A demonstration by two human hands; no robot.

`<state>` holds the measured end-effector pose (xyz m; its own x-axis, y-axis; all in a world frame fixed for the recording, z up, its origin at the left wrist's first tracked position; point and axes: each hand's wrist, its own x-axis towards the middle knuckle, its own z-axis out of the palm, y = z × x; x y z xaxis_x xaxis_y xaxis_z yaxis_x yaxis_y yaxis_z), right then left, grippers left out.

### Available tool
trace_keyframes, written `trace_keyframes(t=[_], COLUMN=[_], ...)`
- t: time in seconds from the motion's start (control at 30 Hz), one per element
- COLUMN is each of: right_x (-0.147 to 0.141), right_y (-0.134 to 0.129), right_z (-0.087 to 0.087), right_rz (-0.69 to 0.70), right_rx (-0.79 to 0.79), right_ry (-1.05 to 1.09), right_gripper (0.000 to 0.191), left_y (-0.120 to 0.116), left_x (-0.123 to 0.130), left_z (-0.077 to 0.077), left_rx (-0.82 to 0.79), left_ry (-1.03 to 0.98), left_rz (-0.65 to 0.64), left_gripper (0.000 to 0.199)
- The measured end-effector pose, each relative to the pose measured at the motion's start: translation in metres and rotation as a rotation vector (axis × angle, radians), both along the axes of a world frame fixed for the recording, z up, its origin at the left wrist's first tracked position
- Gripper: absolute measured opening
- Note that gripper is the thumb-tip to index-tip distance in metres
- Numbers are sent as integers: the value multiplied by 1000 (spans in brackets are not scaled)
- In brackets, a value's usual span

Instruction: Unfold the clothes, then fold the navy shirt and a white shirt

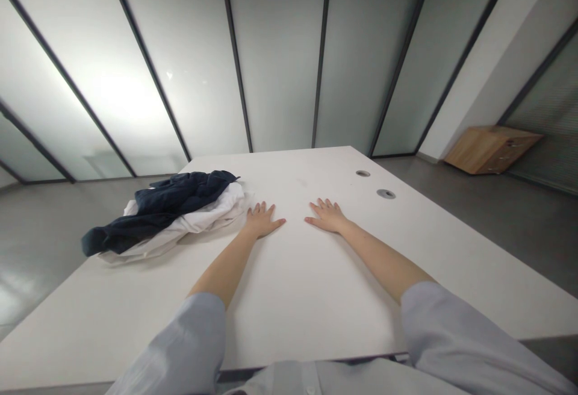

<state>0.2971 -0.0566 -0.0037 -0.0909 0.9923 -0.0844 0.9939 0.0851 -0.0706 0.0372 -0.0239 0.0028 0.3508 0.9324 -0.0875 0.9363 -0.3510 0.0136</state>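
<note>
Both of my hands rest palm down on a white table [311, 286], fingers spread. My left hand [262, 220] lies just right of a heap of clothing and holds nothing. In that heap, a crumpled dark navy garment [180, 199] lies on top of a white garment [212, 211]; their exact kinds are hidden by the folds. My right hand [328, 217] is flat a short way to the right of the left one, with a gap of bare tabletop between the thumbs. It too holds nothing.
Two round cable holes are set in the table's right side, a farther one [363, 173] and a nearer one [386, 194]. A wooden drawer cabinet [490, 149] stands on the grey floor at the right. Frosted glass panels [275, 52] line the far side.
</note>
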Motion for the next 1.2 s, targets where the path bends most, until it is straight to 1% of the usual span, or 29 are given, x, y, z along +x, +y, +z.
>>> trace_keyframes(t=[0.37,0.57,0.73,0.87,0.97,1.1,1.2], right_x=[-1,-1,0,1,2,4,5], right_y=[-2,-3,-3,-2,-1,0,-1], right_z=[2,4,3,0,-2,0,4], right_rz=[-10,-7,-6,6,27,66,65], right_rx=[-5,-6,15,72,141,244,310], right_ry=[11,12,19,29,40,76,113], right_gripper=[89,88,82,75,68,47,36], left_y=[0,1,1,0,-1,-1,-2], left_x=[0,0,0,-1,-1,-1,-1], left_z=[0,-2,-2,0,0,1,3], left_rx=[-16,14,33,74,125,186,206], left_ry=[-25,-23,-38,-66,-95,-166,-232], left_rz=[9,11,4,-15,-53,-115,-108], left_gripper=[94,93,90,83,75,57,45])
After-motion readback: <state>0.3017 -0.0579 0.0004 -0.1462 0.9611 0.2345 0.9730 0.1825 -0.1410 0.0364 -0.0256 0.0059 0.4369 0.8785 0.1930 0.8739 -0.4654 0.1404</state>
